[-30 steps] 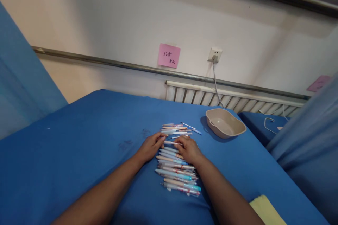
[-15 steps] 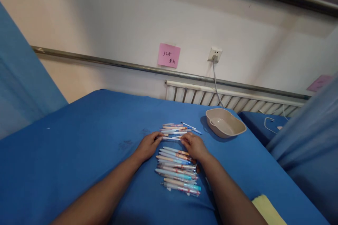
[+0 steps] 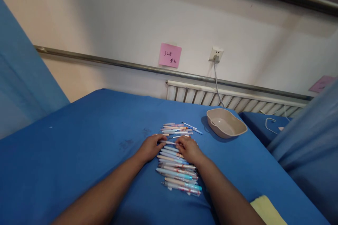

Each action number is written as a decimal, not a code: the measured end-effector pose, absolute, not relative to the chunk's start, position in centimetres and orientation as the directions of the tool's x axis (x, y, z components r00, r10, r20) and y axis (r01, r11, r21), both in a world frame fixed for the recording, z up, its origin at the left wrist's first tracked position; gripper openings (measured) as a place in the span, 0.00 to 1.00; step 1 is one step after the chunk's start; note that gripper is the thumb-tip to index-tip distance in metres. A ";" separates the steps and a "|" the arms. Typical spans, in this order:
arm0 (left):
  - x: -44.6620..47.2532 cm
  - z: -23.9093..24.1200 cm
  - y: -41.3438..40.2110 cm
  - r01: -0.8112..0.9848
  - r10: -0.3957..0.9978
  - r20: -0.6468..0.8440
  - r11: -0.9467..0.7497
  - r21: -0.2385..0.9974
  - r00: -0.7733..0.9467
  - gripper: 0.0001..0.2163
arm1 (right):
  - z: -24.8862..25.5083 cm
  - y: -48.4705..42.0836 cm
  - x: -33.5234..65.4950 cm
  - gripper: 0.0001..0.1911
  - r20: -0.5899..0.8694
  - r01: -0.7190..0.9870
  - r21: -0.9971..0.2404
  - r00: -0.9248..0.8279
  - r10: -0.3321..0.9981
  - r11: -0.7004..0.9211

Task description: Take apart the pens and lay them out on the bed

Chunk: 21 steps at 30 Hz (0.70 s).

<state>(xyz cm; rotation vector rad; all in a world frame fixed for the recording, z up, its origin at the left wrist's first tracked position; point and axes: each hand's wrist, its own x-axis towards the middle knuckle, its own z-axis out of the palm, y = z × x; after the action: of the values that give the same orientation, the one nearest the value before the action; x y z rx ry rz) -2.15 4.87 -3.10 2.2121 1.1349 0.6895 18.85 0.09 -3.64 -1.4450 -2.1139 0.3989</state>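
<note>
A row of several pastel pens (image 3: pixel 178 172) lies side by side on the blue table cover (image 3: pixel 87 137). My left hand (image 3: pixel 150 147) and my right hand (image 3: pixel 188 147) each pinch one end of a thin white pen (image 3: pixel 169 142), holding it level just above the far end of that row. Beyond the hands lies a smaller bunch of pens and refills (image 3: pixel 177 129). My forearms run back toward the camera on either side of the row.
A beige bowl (image 3: pixel 226 123) stands to the right of the pens. A yellow cloth (image 3: pixel 268 211) lies at the near right edge. Behind are a wall with a pink note (image 3: pixel 170 55), a socket and cable (image 3: pixel 216 55), a radiator and a metal rail.
The white pen and both hands moved a little away from me toward the far bunch, then came back toward the near row; now they sit slightly closer together.
</note>
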 end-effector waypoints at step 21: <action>-4.3 -2.2 6.6 0.653 0.898 0.171 -0.416 0.633 0.406 0.14 | -2.9 0.3 20.3 0.10 0.139 0.925 -0.364 -0.062 0.988 0.109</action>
<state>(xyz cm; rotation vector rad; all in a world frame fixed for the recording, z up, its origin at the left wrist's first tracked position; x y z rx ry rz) -4.33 6.56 -2.17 2.1940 1.3207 0.6900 20.26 0.30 -2.88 -1.8712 -2.0465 0.2521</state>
